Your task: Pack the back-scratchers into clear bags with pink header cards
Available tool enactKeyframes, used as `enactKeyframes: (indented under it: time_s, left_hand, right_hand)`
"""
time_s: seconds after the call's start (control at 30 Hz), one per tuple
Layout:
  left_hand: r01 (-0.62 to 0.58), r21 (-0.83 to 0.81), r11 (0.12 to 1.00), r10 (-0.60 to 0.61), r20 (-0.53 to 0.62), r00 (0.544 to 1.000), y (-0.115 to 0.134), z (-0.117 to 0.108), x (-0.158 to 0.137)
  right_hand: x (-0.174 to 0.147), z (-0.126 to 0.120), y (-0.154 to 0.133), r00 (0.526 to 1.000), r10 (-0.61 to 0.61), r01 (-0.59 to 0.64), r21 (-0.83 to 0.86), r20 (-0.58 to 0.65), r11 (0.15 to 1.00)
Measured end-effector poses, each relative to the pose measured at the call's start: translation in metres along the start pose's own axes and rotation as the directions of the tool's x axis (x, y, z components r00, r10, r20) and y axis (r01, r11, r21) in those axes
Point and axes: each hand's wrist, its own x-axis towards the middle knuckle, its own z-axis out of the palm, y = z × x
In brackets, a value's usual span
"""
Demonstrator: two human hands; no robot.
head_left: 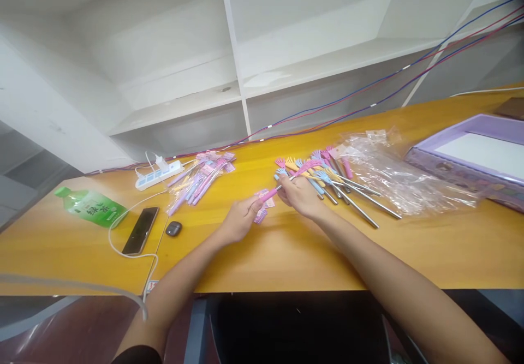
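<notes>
A pink back scratcher with a metal shaft and a claw-shaped head is held between both hands over the table. My left hand is closed round its pink handle. My right hand pinches the shaft closer to the head, which points up and to the right. Small printed cards lie just under and beside my left hand. Beyond and right of my right hand is a heap of loose back scratchers in pink, blue, yellow and purple, with metal shafts reaching toward me.
Packaged back scratchers lie left of centre. Farther left are a power strip, a green bottle, a phone, a dark earphone case and a white cable. Clear plastic bags and a purple box occupy the right.
</notes>
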Motion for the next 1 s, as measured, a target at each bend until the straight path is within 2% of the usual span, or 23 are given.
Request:
enactKeyframes:
  time_s: [0.1, 0.23, 0.3, 0.37, 0.4, 0.43, 0.5, 0.57, 0.63, 0.7, 0.77, 0.87, 0.93, 1.0]
  left_hand:
    - [0.030, -0.267, 0.963, -0.007, 0.083, 0.996, -0.002, 0.006, 0.001]
    - [0.161, -0.556, 0.816, 0.009, 0.290, 0.957, -0.008, 0.009, 0.002]
    - [0.251, -0.585, 0.771, 0.041, 0.439, 0.898, -0.011, 0.004, 0.002]
    - [0.258, -0.510, 0.820, 0.063, 0.529, 0.846, -0.014, -0.003, 0.002]
    - [0.208, -0.432, 0.878, 0.054, 0.519, 0.853, -0.016, -0.006, 0.001]
    - [0.128, -0.321, 0.938, 0.036, 0.458, 0.888, -0.016, -0.007, 0.000]
    - [-0.036, -0.007, 0.999, 0.037, 0.212, 0.977, -0.017, -0.005, -0.001]
    - [-0.100, 0.313, 0.944, 0.109, -0.010, 0.994, -0.016, 0.004, -0.003]
    - [-0.088, 0.495, 0.864, 0.148, -0.082, 0.986, -0.015, 0.016, -0.004]
    - [-0.039, 0.533, 0.845, 0.105, -0.095, 0.990, -0.015, 0.024, -0.005]
    - [0.000, 0.467, 0.884, 0.046, -0.087, 0.995, -0.015, 0.026, -0.006]
    - [-0.005, 0.245, 0.969, 0.017, -0.043, 0.999, -0.013, 0.020, -0.007]
    - [0.003, -0.008, 1.000, -0.003, 0.026, 1.000, -0.010, 0.015, -0.006]
    - [0.082, -0.334, 0.939, -0.025, 0.171, 0.985, -0.007, 0.012, -0.006]
  right_hand:
    - [-0.002, -0.012, -0.007, 1.000, -0.022, 0.021, -0.029, -0.023, 0.999]
    - [-0.003, -0.023, -0.008, 0.995, -0.099, 0.100, 0.007, -0.012, 0.995]
    - [-0.003, -0.022, -0.003, 0.989, -0.145, 0.146, 0.023, -0.009, 0.989]
    - [-0.003, -0.015, 0.003, 0.985, -0.171, 0.171, 0.012, -0.037, 0.985]
    - [-0.004, -0.009, 0.007, 0.984, -0.165, 0.164, -0.017, -0.070, 0.986]
    - [-0.006, -0.002, 0.009, 0.982, -0.150, 0.143, -0.062, -0.116, 0.988]
    - [-0.010, 0.016, 0.012, 0.972, -0.110, 0.073, -0.181, -0.209, 0.981]
    - [-0.013, 0.033, 0.011, 0.961, -0.088, 0.017, -0.260, -0.261, 0.965]
    - [-0.017, 0.046, 0.008, 0.968, -0.062, -0.006, -0.269, -0.243, 0.963]
    - [-0.019, 0.051, 0.004, 0.979, -0.032, -0.020, -0.254, -0.201, 0.967]
    - [-0.021, 0.051, 0.001, 0.985, -0.011, -0.031, -0.238, -0.172, 0.971]
    - [-0.023, 0.043, -0.002, 0.991, -0.007, -0.026, -0.242, -0.134, 0.970]
    - [-0.022, 0.035, -0.004, 0.994, -0.020, -0.009, -0.249, -0.111, 0.968]
    - [-0.020, 0.026, -0.006, 0.995, -0.040, 0.017, -0.233, -0.091, 0.972]
